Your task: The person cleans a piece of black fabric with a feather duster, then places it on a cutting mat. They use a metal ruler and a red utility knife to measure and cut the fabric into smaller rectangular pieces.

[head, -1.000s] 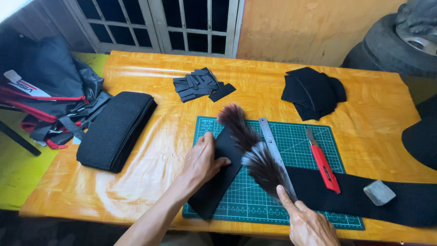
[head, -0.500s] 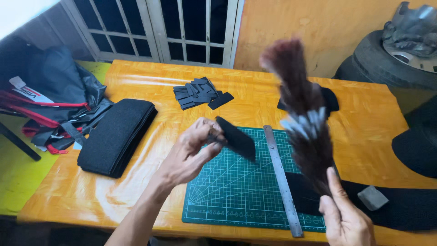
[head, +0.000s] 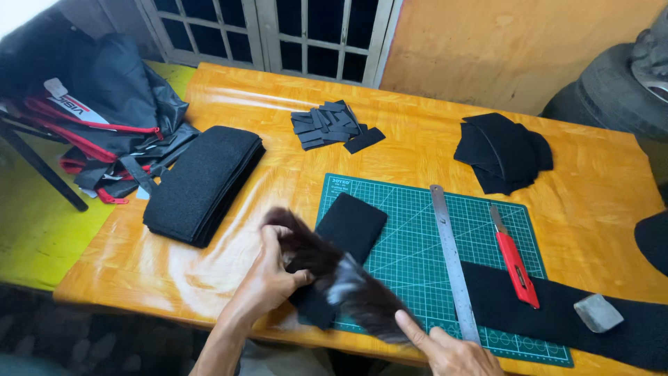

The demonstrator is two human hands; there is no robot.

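Holding dark feather bunch (head: pixel 327 271) over green mat (head: pixel 417 237): left hand (head: pixel 268 275) curled around it, right hand (head: pixel 452 351) fingers maybe pinching blurry end.

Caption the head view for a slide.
Left hand and right hand hold a dark feather brush over black felt on a green cutting mat.

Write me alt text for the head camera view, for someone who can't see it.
Two bare hands, left hand and right hand, hold a dark feather bundle over a black fabric piece on a green cutting mat. A metal ruler and red utility knife lie alongside.
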